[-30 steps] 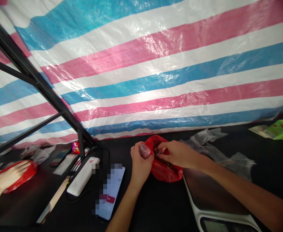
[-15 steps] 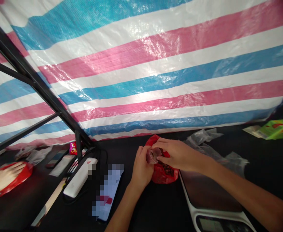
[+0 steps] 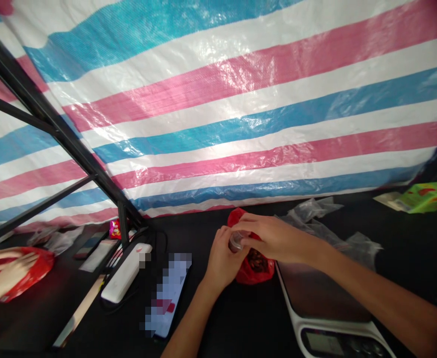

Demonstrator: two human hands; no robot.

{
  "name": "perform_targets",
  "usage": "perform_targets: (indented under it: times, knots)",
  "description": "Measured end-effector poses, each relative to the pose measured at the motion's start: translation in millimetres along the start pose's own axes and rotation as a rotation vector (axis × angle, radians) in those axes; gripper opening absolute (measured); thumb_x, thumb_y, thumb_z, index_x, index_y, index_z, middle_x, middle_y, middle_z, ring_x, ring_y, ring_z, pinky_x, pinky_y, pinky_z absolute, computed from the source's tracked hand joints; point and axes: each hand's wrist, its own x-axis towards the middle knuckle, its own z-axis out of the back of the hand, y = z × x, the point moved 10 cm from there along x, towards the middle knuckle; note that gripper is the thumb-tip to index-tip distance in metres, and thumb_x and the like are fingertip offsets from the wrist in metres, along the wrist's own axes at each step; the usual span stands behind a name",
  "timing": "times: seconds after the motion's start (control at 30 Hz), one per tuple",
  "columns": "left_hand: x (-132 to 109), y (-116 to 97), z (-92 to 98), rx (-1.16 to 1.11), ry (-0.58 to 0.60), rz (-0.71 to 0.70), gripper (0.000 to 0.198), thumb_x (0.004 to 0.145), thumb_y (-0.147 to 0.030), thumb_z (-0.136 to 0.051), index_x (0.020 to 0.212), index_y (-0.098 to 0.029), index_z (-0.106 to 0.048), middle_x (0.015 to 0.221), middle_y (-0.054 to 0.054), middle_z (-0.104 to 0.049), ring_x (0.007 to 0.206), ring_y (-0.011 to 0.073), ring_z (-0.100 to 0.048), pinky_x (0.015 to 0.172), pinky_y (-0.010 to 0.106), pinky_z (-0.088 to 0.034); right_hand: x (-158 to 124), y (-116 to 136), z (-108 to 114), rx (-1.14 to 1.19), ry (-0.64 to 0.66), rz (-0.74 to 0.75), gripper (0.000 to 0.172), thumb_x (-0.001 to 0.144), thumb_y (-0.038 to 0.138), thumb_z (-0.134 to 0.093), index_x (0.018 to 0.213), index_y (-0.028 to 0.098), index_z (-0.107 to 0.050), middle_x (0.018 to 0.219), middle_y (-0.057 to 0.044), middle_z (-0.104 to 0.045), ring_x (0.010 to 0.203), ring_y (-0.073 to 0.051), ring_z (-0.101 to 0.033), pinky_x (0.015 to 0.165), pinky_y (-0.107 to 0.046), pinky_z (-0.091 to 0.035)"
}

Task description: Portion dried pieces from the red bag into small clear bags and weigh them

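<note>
Your left hand point(image 3: 223, 258) stands at the end of a bare forearm that enters from the lower edge. The wrist is almost straight and the fingers are curled into a closed grip, with the thumb on top. Your right hand point(image 3: 274, 238) enters from the lower right, palm down on a long bare forearm, and its fingers point(image 3: 248, 229) are pinched together just above the left thumb. The two hands touch at the fingertips.

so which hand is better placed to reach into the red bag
Probably the right hand: it sits just above the open red bag, while the left hand is wrapped round the clear bag.
</note>
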Motion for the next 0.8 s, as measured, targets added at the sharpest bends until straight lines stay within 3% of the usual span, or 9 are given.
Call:
perform_targets:
  times: [0.13, 0.23, 0.33, 0.53, 0.73, 0.8]
  knots:
    - [-1.0, -1.0, -0.8, -0.009, -0.007, 0.007, 0.01, 0.089, -0.026, -0.074, 0.099, -0.024, -0.074, 0.097, 0.004, -0.067, 0.095, 0.0225, -0.061, 0.083, 0.032, -0.044, -0.4, -8.8, 1.8, -0.043, 0.006, -0.072, 0.021, 0.103, 0.037, -0.058, 0.101, 0.021, -0.072, 0.1, -0.005, -0.073, 0.096, -0.023, -0.068, 0.086, -0.033, -0.05]
    - [-1.0, 1.6, 1.0, -0.04, -0.028, 0.031, 0.008, 0.09, -0.028, -0.074, 0.096, -0.023, -0.072, 0.095, 0.003, -0.066, 0.093, 0.0215, -0.061, 0.082, 0.03, -0.043, -0.1, -1.3, 3.1, 0.003, -0.018, 0.005, 0.014, 0.101, 0.021, -0.057, 0.108, 0.022, -0.07, 0.113, -0.005, -0.071, 0.106, -0.022, -0.067, 0.093, -0.032, -0.049]
    - [-0.6, 4.7, 5.6, -0.076, -0.068, 0.053, 0.006, 0.088, -0.025, -0.075, 0.089, -0.021, -0.07, 0.091, 0.002, -0.064, 0.088, 0.0196, -0.059, 0.079, 0.028, -0.043, 0.5, 9.3, 4.8, 0.007, -0.062, 0.092, 0.021, 0.096, 0.009, -0.057, 0.108, 0.022, -0.068, 0.117, -0.005, -0.069, 0.113, -0.021, -0.064, 0.099, -0.031, -0.048]
    - [0.7, 7.6, 9.7, -0.184, -0.09, 0.096, 0.014, 0.09, -0.033, -0.074, 0.093, -0.019, -0.072, 0.09, 0.002, -0.065, 0.082, 0.0168, -0.059, 0.074, 0.026, -0.044, 1.7, -1.1, 9.9, -0.013, -0.112, -0.004, 0.019, 0.1, 0.03, -0.064, 0.117, 0.023, -0.069, 0.116, -0.005, -0.072, 0.107, -0.024, -0.068, 0.095, -0.034, -0.05]
    - [-0.3, 11.1, 4.9, -0.356, -0.109, 0.13, 0.032, 0.091, -0.043, -0.073, 0.112, -0.019, -0.067, 0.097, 0.004, -0.07, 0.084, 0.0173, -0.063, 0.077, 0.027, -0.049, -1.1, -3.4, 20.0, 0.085, -0.199, 0.04, 0.028, 0.105, 0.024, -0.054, 0.13, 0.025, -0.064, 0.13, -0.007, -0.069, 0.118, -0.023, -0.065, 0.104, -0.036, -0.049]
    - [-0.9, 11.4, 9.4, -0.335, -0.156, 0.126, 0.03, 0.091, -0.042, -0.072, 0.11, -0.02, -0.065, 0.092, 0.002, -0.068, 0.08, 0.0162, -0.061, 0.075, 0.026, -0.049, -2.9, -2.4, 26.6, 0.082, -0.212, 0.045, 0.03, 0.104, 0.022, -0.054, 0.132, 0.027, -0.064, 0.132, -0.007, -0.067, 0.12, -0.023, -0.064, 0.105, -0.036, -0.048]
